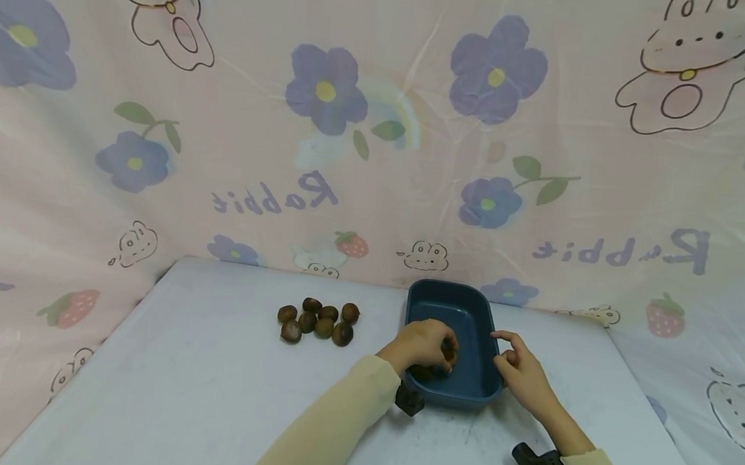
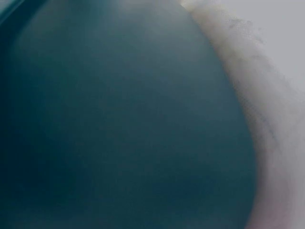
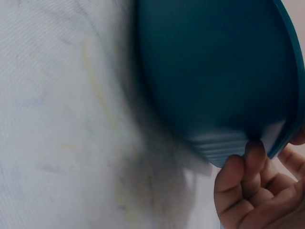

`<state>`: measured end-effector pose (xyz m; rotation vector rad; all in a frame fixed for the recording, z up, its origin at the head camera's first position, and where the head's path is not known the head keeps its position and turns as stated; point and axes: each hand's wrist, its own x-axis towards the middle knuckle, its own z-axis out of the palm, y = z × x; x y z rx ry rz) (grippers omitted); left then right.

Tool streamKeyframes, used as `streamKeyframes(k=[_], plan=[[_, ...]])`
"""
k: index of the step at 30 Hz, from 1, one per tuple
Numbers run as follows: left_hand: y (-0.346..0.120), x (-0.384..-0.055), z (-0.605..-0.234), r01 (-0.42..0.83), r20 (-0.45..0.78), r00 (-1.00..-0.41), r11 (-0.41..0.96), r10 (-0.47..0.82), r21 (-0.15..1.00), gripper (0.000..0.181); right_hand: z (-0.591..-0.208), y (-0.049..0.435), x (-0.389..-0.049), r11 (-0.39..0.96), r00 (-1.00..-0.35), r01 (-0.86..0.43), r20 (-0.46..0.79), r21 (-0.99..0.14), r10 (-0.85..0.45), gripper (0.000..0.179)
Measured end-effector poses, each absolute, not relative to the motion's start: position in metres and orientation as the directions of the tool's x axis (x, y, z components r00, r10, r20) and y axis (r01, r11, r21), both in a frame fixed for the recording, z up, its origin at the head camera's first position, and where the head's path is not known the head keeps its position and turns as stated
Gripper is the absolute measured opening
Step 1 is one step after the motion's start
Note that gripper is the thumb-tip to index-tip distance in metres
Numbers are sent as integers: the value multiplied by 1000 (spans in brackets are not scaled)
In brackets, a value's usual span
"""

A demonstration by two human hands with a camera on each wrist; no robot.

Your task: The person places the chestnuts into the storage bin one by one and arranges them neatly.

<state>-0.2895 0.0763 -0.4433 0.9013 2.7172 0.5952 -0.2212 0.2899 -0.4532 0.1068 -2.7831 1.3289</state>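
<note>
Reaching over the near left side of a dark blue rectangular box [image 1: 461, 392], my left hand [image 1: 426, 341] holds a brown chestnut [image 1: 448, 353] in curled fingers, low inside the box. Another dark chestnut [image 1: 422, 373] lies on the box floor under this hand, partly hidden. At the box's right side, my right hand [image 1: 521, 372] grips the rim, its bent fingers [image 3: 255, 155] against the outer wall in the right wrist view. Only the blurred wall of the box [image 2: 133, 114] fills the left wrist view, and the left hand is not seen there.
Several brown chestnuts [image 1: 323, 328] lie in a loose group on the white table [image 1: 207, 372], left of the box. Behind the table hangs a patterned curtain [image 1: 377, 168] with flowers and rabbits. Black wrist devices [image 1: 538, 461] sit at both cuffs.
</note>
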Motion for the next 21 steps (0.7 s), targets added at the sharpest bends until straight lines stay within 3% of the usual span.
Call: streamKeyframes(k=[10,21], plan=[[80,-291,-446,542,-88,-786,750,612,381,34,-456,290,-221,626,-996,-85,83,-775,-33,44],[78,-289,-443,526,-32,-789,703,613,479,36,-457,291,-222,623,-997,-79,72,-778,-37,45]])
